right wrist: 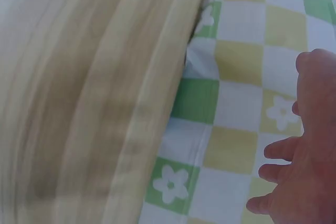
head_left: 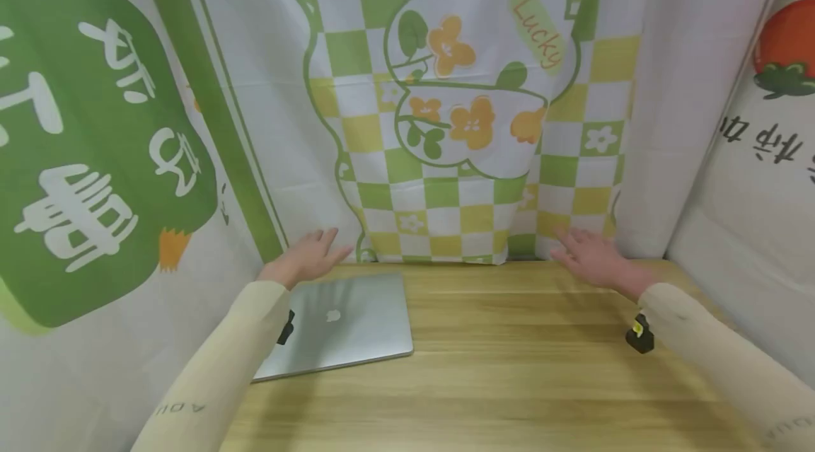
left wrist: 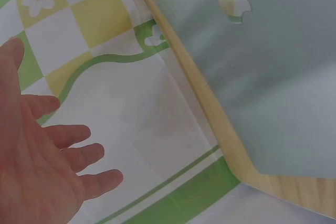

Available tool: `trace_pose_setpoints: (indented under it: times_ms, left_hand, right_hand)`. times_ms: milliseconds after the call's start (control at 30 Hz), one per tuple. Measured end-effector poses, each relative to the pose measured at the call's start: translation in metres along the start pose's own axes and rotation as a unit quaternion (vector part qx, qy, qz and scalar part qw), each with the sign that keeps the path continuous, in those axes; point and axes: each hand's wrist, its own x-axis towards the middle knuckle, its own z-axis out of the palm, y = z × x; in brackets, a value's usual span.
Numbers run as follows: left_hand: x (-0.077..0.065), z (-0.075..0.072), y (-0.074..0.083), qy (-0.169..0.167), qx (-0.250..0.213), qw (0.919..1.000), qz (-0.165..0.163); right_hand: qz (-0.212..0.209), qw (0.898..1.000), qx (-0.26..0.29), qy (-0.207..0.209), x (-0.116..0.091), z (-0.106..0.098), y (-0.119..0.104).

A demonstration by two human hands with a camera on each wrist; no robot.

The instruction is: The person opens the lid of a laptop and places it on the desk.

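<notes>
Both arms (head_left: 219, 353) extended forward, fingers (left wrist: 102, 183) loosely spread.

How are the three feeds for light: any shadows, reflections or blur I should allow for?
Head: bright, finger-like shadows on the laptop near the left hand; left wrist: dimmer, dark shadow bands across the laptop, its logo mirroring colours of the cloth; right wrist: dim, pale haze at upper left, wood grain of the table soft and smeared.

**Wood-grain table (head_left: 484, 388), bright prints on three sides**

Beyond the left hand (head_left: 308, 257) and right hand (head_left: 592, 257) hangs a checkered cloth (head_left: 471, 84), green, yellow and white. Outward of the left, a left side cloth (head_left: 108, 141) shows white characters on green; outward of the right, a right side cloth (head_left: 764, 204) bears a red tomato (head_left: 789, 42).
</notes>
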Motion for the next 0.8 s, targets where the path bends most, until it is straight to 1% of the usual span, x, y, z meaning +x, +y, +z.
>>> trace_pose_setpoints:
  times_ms: [133, 200, 367, 467, 600, 800]
  left_hand:
    - [-0.002, 0.008, -0.007, -0.002, -0.020, 0.9998, 0.005]
    - [-0.003, 0.011, -0.010, 0.000, -0.030, 0.9995, 0.006]
    - [-0.004, 0.017, -0.019, 0.012, -0.043, 0.9990, 0.006]
    - [-0.005, 0.022, -0.024, 0.017, -0.046, 0.9988, 0.004]
    - [-0.007, 0.028, -0.029, 0.013, -0.045, 0.9989, 0.000]
    - [-0.012, 0.031, -0.033, 0.007, -0.039, 0.9992, -0.010]
  right_hand:
    - [-0.026, 0.999, 0.027, 0.021, -0.001, 0.014, -0.003]
    - [-0.040, 0.998, 0.030, 0.026, -0.001, 0.020, -0.003]
    - [-0.054, 0.996, 0.066, 0.021, -0.002, 0.024, -0.014]
    - [-0.053, 0.995, 0.086, 0.011, -0.002, 0.025, -0.024]
    - [-0.046, 0.994, 0.099, 0.003, -0.002, 0.029, -0.038]
    - [-0.048, 0.992, 0.115, 0.002, 0.001, 0.036, -0.053]
